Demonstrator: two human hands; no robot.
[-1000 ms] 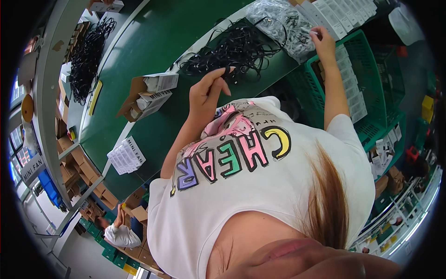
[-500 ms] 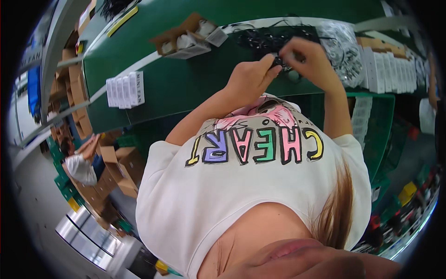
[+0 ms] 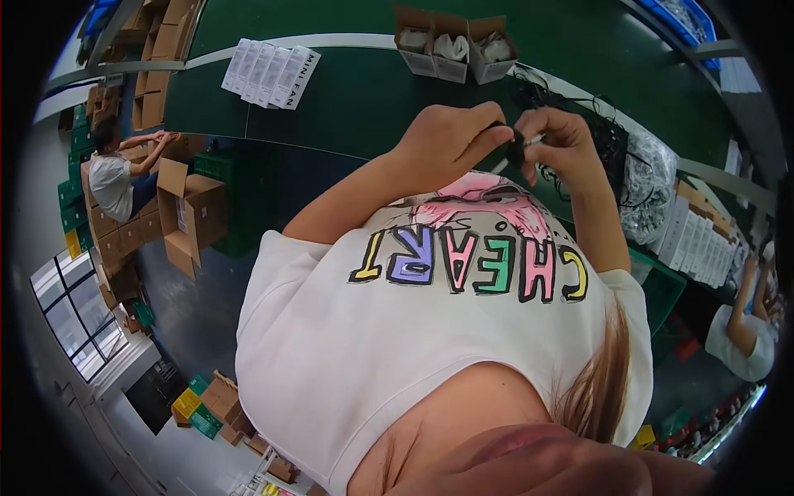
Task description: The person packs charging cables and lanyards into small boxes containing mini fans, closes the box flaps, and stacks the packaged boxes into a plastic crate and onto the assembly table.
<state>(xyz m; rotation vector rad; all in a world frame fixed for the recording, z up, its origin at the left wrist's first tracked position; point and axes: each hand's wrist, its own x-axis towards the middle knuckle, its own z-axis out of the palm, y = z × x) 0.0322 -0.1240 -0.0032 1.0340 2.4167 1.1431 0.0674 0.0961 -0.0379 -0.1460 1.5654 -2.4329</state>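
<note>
Small black bundle point(image 3: 517, 151) of what looks like cord, too blurred for us to name exactly, and it's up between both hands, just above the white printed shirt point(image 3: 430, 347)! We see the left hand point(image 3: 453, 140) with thumb and forefinger pinching its left end; over on the other side, the right hand point(image 3: 564, 142) is curled in, thumb and forefinger pinching a thin white strip point(image 3: 536, 139) right beside it. We judge this piece mid-handling, held aloft and not yet set down. Next to the right hand, we've a springy tangle of black cords point(image 3: 608, 132), plenty left loose, then crinkled, shiny clear plastic bags point(image 3: 649, 178). Beyond the hands stand three brown-and-white cardboard cartons point(image 3: 451, 70), tops open, with rounded white wrapped items point(image 3: 451, 47) inside: filled, we'd say, but unsealed. Farther left, slim flat-sided white boxes point(image 3: 265, 78) lean in a row, apparently closed, on the smooth dark green tabletop point(image 3: 351, 103).
</note>
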